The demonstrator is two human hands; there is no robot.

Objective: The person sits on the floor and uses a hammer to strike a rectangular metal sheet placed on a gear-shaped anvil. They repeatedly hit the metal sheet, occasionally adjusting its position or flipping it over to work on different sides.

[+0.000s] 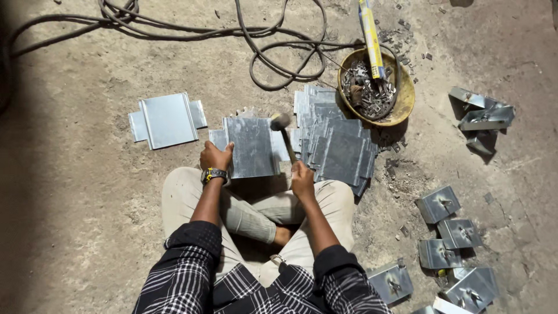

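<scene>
I sit cross-legged on the dusty grey ground, and my work is right in front of my knees so I can reach it easily. My left hand (215, 156) is closed around the left edge of a flat shiny grey metal sheet with folded sides (251, 146). I hold it there so it stays put and my fingers are away from where the hammer lands. My right hand (302, 177) is wrapped tight around the handle of a small hammer with a dark round head (280, 122). The head is up over the top right corner of the sheet, close to it, but I cannot tell if it touches.

Just to the right of the sheet is a messy pile of flat grey metal sheets (337, 145), near enough to grab the next one. Behind the pile sits a round yellowish bowl full of small metal bits (406, 93), with a long yellow stick (371, 38) lying across it. One more folded metal sheet (167, 120) lies alone on my left, apart from the rest. On my right, bent metal brackets with clips (459, 232) are spread about. A thick dark hose (273, 52) loops over the ground far ahead of me.
</scene>
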